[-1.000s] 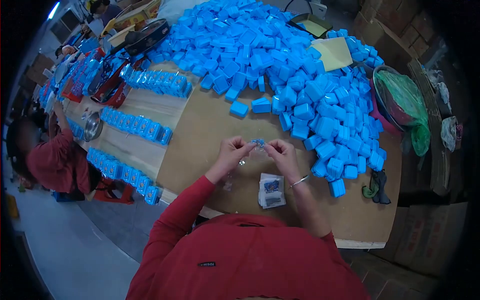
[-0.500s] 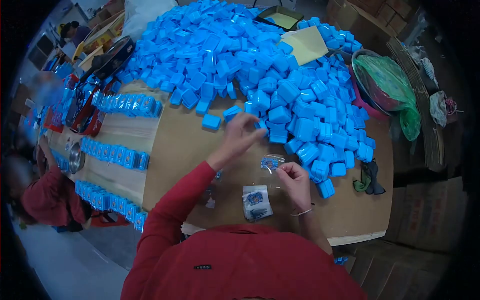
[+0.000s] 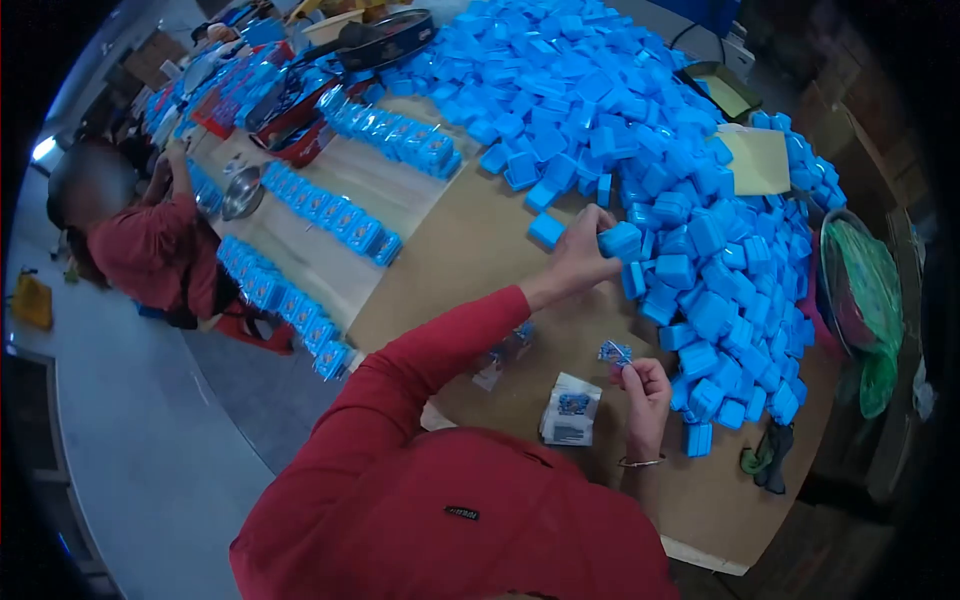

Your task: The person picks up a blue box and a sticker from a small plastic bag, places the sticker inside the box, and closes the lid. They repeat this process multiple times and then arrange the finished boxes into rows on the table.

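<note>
My left hand is closed on a small blue plastic box at the near edge of a large pile of such boxes. Another single blue box lies just left of that hand. Lower down, my right hand pinches a small clear packet with blue print between thumb and fingers. Beside the right hand, a stack of printed paper sheets lies on the brown board. Partly hidden behind my left forearm are more small printed pieces.
Rows of blue boxes with stickers stand on the left. A metal bowl and a black pan lie beyond them. Another person in red sits at the left. A green bag covers a basin at the right.
My left hand has closed on a blue box at the pile edge. My right hand still pinches the packet. The view has turned left, so the scene sits further right.
</note>
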Motion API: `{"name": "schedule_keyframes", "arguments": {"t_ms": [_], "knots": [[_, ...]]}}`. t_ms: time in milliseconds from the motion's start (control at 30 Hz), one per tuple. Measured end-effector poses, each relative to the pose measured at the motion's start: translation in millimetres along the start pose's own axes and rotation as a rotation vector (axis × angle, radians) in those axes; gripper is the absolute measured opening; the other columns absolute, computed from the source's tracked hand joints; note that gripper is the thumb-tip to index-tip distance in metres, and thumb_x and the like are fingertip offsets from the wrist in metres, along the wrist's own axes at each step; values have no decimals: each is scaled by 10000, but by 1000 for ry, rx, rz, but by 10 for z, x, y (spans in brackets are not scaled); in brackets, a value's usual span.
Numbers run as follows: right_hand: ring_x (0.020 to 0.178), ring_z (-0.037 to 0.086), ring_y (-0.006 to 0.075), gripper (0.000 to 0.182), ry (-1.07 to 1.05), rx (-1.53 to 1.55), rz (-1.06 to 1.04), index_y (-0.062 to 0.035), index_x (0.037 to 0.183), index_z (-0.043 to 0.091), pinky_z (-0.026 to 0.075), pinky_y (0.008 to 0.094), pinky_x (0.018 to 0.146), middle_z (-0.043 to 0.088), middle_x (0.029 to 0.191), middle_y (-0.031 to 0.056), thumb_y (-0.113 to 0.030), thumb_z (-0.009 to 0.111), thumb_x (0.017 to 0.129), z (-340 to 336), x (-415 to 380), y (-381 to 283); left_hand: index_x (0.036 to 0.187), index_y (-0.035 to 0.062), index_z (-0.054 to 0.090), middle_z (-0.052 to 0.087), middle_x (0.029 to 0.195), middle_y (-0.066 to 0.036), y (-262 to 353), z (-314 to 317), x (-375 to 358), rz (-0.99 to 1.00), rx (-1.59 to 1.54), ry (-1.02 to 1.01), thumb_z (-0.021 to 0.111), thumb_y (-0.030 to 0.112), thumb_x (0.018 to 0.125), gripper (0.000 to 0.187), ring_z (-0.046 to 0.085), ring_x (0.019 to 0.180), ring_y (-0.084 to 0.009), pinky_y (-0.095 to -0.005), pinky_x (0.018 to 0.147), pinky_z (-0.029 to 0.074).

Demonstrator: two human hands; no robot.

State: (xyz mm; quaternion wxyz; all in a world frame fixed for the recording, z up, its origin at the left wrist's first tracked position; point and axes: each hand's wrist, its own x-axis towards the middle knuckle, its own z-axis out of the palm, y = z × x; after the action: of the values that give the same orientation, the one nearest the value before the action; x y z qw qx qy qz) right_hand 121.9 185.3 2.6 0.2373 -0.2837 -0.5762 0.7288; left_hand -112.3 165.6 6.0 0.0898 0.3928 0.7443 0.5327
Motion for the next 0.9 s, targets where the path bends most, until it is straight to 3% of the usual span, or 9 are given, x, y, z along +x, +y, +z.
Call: {"name": "schedule_keyframes", "arguments": {"t_ms": [67, 167, 333, 433, 500, 533, 667, 767, 900], "knots": [[763, 587, 91, 48, -14, 16, -52, -16, 885, 538, 463, 222, 709, 624, 836, 48, -58, 562, 880, 0, 35, 124, 960, 46, 442, 461, 949, -171, -68, -267, -332, 220, 192, -34, 618, 31, 584, 415, 478, 924, -379, -419, 760, 420], [790, 605, 98, 34, -4, 5, -98, -22, 888, 551, 464, 212, 726, 637, 855, 53, -51, 563, 878, 43, 44, 229, 952, 38, 436, 456, 984, -176, -530, -411, -712, 333, 343, -197, 657, 38, 612, 406, 473, 936, -368, -432, 777, 415], [813, 597, 89, 65, 50, -172, -144, -13, 895, 569, 454, 207, 716, 634, 860, 41, -69, 587, 866, 110, 189, 291, 1016, 18, 496, 485, 982, -177, -360, -524, -861, 62, 85, -16, 697, 257, 740, 417, 486, 928, -339, -417, 788, 416], [785, 597, 113, 113, 139, -352, -348, -4, 872, 580, 463, 257, 709, 638, 824, 60, -110, 608, 842, 236, 332, 320, 1044, 7, 511, 525, 894, -157, -570, -463, -845, -8, 392, -202, 682, 310, 758, 451, 509, 912, -323, -392, 789, 426], [817, 627, 163, 131, 118, -405, -414, -12, 889, 583, 470, 282, 720, 652, 844, 92, -124, 616, 828, 267, 434, 419, 1026, 6, 514, 548, 861, -120, -551, -435, -857, -73, 277, -254, 697, 291, 756, 433, 537, 872, -272, -361, 758, 442], [821, 638, 232, 124, 136, -428, -454, -30, 882, 586, 476, 312, 706, 656, 873, 112, -129, 621, 816, 300, 452, 460, 1017, 6, 515, 560, 844, -102, -530, -429, -859, -108, 227, -274, 704, 282, 755, 425, 550, 852, -247, -346, 743, 449], [816, 624, 318, 146, 98, -508, -548, -46, 870, 594, 478, 379, 705, 655, 880, 122, -146, 649, 778, 332, 404, 485, 1079, 18, 488, 545, 991, -59, -371, -485, -945, -354, -354, -251, 694, 223, 790, 410, 558, 830, -130, -261, 723, 466], [810, 631, 248, 131, 120, -548, -474, -38, 867, 598, 482, 341, 703, 655, 873, 103, -123, 657, 785, 419, 306, 382, 1090, 32, 479, 538, 984, -41, -158, -527, -987, -449, -538, -242, 690, 203, 795, 401, 552, 844, -115, -257, 735, 470], [818, 601, 120, 120, 75, -163, -300, -27, 901, 590, 471, 263, 711, 651, 873, 55, -94, 645, 818, 457, 262, 269, 1091, 41, 474, 533, 996, -47, -52, -554, -998, -436, -592, -260, 684, 179, 797, 386, 546, 857, -103, -253, 743, 475]]}}
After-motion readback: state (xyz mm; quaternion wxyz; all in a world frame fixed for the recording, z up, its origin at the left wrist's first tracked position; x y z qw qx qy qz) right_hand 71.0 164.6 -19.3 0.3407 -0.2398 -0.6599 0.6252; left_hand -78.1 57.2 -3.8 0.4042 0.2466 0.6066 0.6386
